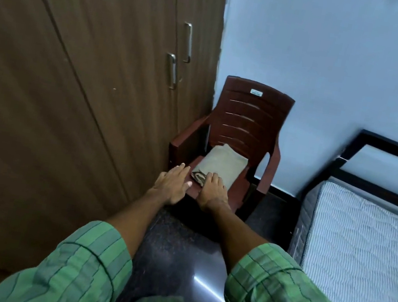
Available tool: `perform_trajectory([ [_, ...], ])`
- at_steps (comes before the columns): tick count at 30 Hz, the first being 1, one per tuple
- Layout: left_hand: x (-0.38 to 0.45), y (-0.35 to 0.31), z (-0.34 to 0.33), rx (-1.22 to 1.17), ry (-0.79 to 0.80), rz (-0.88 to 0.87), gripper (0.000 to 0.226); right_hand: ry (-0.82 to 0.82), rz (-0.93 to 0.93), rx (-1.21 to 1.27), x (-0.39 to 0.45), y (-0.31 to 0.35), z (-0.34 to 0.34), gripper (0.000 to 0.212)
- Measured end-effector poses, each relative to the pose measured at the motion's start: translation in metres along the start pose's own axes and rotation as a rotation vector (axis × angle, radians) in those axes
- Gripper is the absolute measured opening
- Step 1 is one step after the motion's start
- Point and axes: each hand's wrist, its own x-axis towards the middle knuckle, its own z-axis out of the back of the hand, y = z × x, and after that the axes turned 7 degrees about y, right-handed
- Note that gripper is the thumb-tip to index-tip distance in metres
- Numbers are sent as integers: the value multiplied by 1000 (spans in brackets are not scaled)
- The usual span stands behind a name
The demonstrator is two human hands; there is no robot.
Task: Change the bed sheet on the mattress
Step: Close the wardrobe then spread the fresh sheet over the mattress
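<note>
A folded beige bed sheet (222,164) lies on the seat of a dark red plastic chair (249,117) in the room's corner. My right hand (213,190) reaches out with its fingers resting on the near edge of the folded sheet. My left hand (173,182) is stretched flat just left of the sheet, fingers straight, over the seat's front left corner and holding nothing. The bare quilted mattress (366,249) lies on the bed at the right with no sheet on it.
A tall brown wardrobe (73,75) with metal handles fills the left side. The black bed frame (392,147) stands against the pale blue wall. Dark polished floor (174,253) runs between wardrobe and bed.
</note>
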Motion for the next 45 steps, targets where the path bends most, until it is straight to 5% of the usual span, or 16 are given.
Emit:
perform_trajectory([
  [20, 403, 54, -58, 119, 241, -252, 54, 245, -366, 254, 324, -112, -49, 81],
  [24, 471, 80, -100, 70, 326, -124, 53, 318, -424, 328, 381, -139, -98, 74],
  [29, 514, 102, -160, -293, 376, 226, 70, 424, -511, 429, 423, -160, -158, 76],
  [34, 535, 100, -200, -839, 369, 476, 119, 537, -528, 586, 426, -161, -195, 77],
  [38, 549, 86, -210, -1042, 384, 677, 101, 492, -526, 710, 427, -172, -192, 66],
  [41, 546, 76, -199, -1190, 548, 674, 84, 460, -558, 842, 419, -180, -171, 56],
  [45, 516, 61, -156, -1231, 527, 593, 78, 303, -662, 984, 391, -185, -126, 66],
])
